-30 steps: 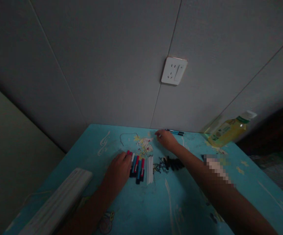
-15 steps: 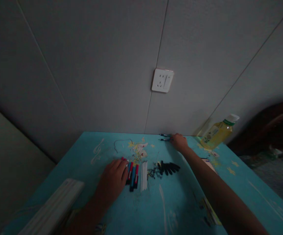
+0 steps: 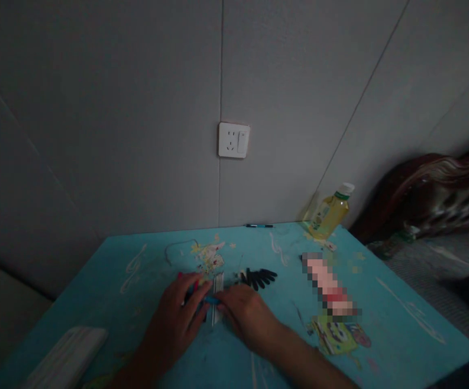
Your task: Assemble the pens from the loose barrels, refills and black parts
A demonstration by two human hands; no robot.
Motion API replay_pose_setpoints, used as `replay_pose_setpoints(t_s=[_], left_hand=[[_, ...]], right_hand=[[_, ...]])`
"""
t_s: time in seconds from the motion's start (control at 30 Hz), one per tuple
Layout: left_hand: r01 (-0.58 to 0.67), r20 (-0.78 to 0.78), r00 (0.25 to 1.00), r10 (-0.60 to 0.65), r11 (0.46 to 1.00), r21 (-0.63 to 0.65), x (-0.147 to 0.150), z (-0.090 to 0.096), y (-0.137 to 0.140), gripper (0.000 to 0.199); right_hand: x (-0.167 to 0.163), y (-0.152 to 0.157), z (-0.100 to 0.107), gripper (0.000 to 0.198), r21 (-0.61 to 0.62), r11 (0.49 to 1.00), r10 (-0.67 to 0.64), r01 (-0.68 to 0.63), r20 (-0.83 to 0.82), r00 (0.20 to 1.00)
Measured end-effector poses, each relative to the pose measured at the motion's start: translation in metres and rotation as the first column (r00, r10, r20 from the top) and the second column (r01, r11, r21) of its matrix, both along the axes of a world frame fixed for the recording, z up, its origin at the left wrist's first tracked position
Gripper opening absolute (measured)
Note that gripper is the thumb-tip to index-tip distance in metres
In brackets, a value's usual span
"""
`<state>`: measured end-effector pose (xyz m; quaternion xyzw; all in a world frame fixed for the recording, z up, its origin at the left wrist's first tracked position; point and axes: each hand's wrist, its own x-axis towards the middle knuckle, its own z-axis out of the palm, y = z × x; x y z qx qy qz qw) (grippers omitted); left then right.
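Two bare hands are working close together over the worktop, whose turquoise, cartoon-printed surface is looking scuffed in places. From my remote seat I'm watching the right hand pinch a slim, straight blue pen; its grip is closing around one end, and the pen is crossing above the white sticks, between both hands. The left hand is arching over the markers, smooth tubes showing pink; whether its grip is holding any, I cannot tell. Past the right hand, dark finger-shaped pieces are fanning out. A clear bottle of yellow liquid is occupying the far right corner, and a long, pale box is resting at the near left.

Counting, I'm getting one gripped pen, one other pen lying by the wall, one bottle, one box and one socket plate. Fingers are hiding the markers' number; blur is hiding the sticks'.
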<state>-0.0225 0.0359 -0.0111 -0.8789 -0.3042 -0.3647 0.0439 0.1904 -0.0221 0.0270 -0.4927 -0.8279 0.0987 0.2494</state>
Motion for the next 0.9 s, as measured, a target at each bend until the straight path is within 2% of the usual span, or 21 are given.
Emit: replay_pose_setpoints(t_s=[0.07, 0.13, 0.27, 0.37, 0.5, 0.73, 0.9], left_hand=[[0.092, -0.051, 0.995, -0.089, 0.995, 0.044, 0.002, -0.001, -0.001, 0.029], [0.131, -0.067, 0.990, -0.127, 0.989, 0.063, 0.001, -0.004, 0.001, 0.022], [0.107, -0.060, 0.993, -0.104, 0.993, 0.051, -0.006, -0.011, 0.009, 0.025], [0.112, -0.070, 0.991, -0.111, 0.994, 0.015, -0.012, -0.015, 0.013, 0.028], [0.153, -0.077, 0.985, -0.155, 0.988, -0.029, -0.013, -0.016, 0.011, 0.029], [0.198, -0.098, 0.974, -0.206, 0.976, -0.086, -0.011, -0.014, 0.007, 0.021], [0.153, -0.172, 0.965, -0.199, 0.957, -0.246, -0.009, -0.012, 0.001, 0.022]], right_hand=[[0.003, -0.008, -0.001, 0.024, -0.017, 1.000, 0.002, -0.003, -0.104, 0.995], [0.015, -0.008, 0.000, 0.024, -0.047, 0.999, -0.031, 0.023, -0.179, 0.983], [0.037, -0.001, -0.002, 0.037, -0.146, 0.982, -0.155, 0.121, -0.252, 0.955], [0.042, 0.001, -0.008, 0.039, -0.218, 0.972, -0.159, 0.091, -0.318, 0.935], [0.039, 0.001, -0.016, 0.039, -0.254, 0.965, -0.161, 0.067, -0.372, 0.914], [0.040, -0.002, -0.017, 0.038, -0.154, 0.984, -0.128, 0.093, -0.238, 0.963], [0.045, -0.003, -0.012, 0.031, -0.084, 0.995, -0.070, 0.056, -0.180, 0.981]])
